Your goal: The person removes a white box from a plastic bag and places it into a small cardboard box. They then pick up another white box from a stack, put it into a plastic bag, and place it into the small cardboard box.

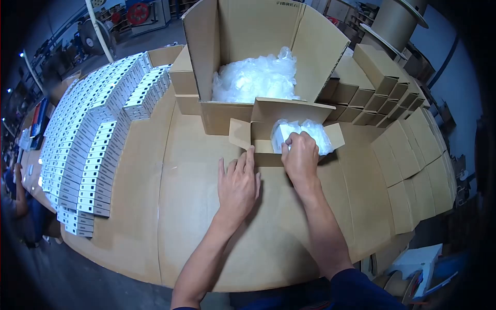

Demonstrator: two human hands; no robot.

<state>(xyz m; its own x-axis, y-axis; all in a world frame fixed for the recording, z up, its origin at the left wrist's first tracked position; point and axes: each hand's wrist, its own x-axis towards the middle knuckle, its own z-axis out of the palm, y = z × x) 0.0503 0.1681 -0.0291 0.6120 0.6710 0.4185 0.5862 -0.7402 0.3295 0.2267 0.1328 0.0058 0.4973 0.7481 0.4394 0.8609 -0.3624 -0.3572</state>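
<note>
A small open cardboard box [269, 159] stands on the brown table surface, its flaps folded outward. Inside its right part lies a white item in clear plastic wrap [320, 135]. My right hand [301, 155] reaches over the front edge with curled fingers against the wrapped item; what the fingertips grip is hidden. My left hand [238, 181] rests just in front of the box's left side, fingers spread, the index fingertip near the left flap. Behind stands a large open carton [227, 118] with a heap of clear plastic bags [256, 77] in it.
Many small white labelled boxes [98, 170] are stacked in rows on the left. Brown cardboard boxes [369, 98] are piled at the back right, and flat cartons [413, 181] stand along the right edge. Part of another person's arm [19, 191] shows at the far left.
</note>
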